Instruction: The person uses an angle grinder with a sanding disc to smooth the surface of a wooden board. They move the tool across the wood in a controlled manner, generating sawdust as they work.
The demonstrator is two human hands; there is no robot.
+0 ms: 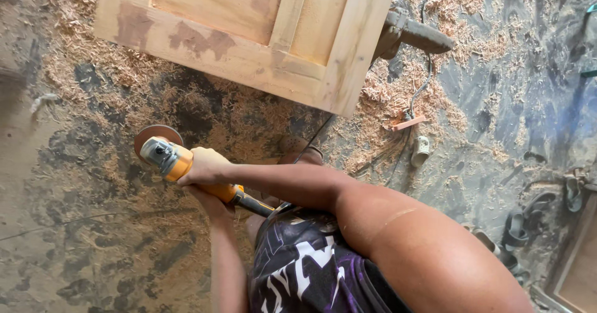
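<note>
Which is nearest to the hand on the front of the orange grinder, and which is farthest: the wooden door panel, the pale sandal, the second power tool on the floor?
From the right hand, in the head view:
1. Wooden door panel, just above the hand.
2. Pale sandal, on the sawdust, off to the side.
3. Second power tool, beyond the panel's far corner.

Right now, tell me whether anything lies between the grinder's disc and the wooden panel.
Nothing visible does. The grinder, gripped in both hands, has its disc held apart from the wooden panel; only floor strewn with sawdust shows between them.
</note>
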